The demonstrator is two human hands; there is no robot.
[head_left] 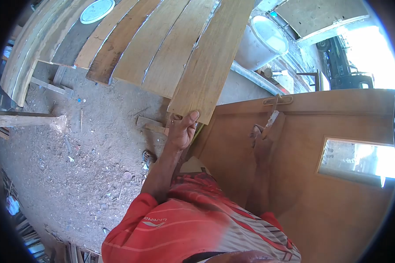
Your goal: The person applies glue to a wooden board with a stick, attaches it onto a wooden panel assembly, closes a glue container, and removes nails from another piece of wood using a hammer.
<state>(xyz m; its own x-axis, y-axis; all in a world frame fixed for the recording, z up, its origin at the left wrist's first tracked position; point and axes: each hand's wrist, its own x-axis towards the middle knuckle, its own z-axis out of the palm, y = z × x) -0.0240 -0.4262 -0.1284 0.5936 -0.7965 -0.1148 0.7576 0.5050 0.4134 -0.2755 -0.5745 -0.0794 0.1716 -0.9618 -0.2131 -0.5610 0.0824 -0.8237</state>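
Note:
My left hand (182, 130) is closed on the near end of a long light-brown wooden plank (215, 57), thumb on top and fingers underneath. The plank slants away from me, alongside several other boards (171, 39) with whitish edges. To the right, my right hand (257, 136) is closed around a small flat tool (271, 120) smeared with white paste. Its exact kind is hard to make out against the brown wooden door (237, 127) behind it.
A white bucket (261, 44) stands beyond the planks on the right. On the boards at upper left lies a round white lid (97, 11). The door has a handle plate (278, 101) and a glass pane (360, 161). Wood scraps (151, 126) lie on the dirt floor (92, 144).

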